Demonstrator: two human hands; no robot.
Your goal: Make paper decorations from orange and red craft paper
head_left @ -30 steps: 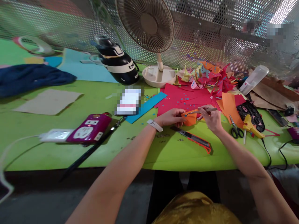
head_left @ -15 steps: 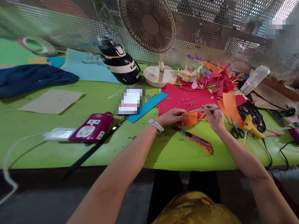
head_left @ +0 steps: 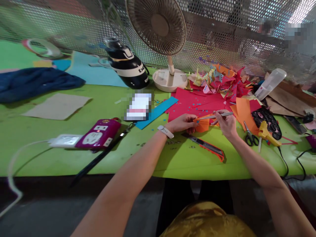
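My left hand [head_left: 184, 123], with a pale watch on its wrist, pinches an orange piece of folded paper [head_left: 202, 125] above the table. Between the fingers of my right hand [head_left: 225, 124] are silver tweezers [head_left: 224, 115]. Their tip points left and meets the orange paper close to my left fingertips, where a small blue dot shows. Just below the hands lies an orange-and-black utility knife [head_left: 208, 146]. Red paper sheets [head_left: 184, 102] sprinkled with little blue bits spread behind the hands.
Scissors [head_left: 251, 138], a yellow glue gun [head_left: 268, 134] and a black tray [head_left: 266, 121] lie at right. Behind are a paper scrap pile [head_left: 222, 80], a fan [head_left: 170, 79] and a black bottle [head_left: 129, 69]. A phone [head_left: 138, 106], blue strip [head_left: 158, 113] and purple power strip [head_left: 98, 134] sit left.
The tweezers' tip has dipped slightly onto the orange paper near the blue dot. Both hands stay nearly in place, and the whole view has shifted a little.
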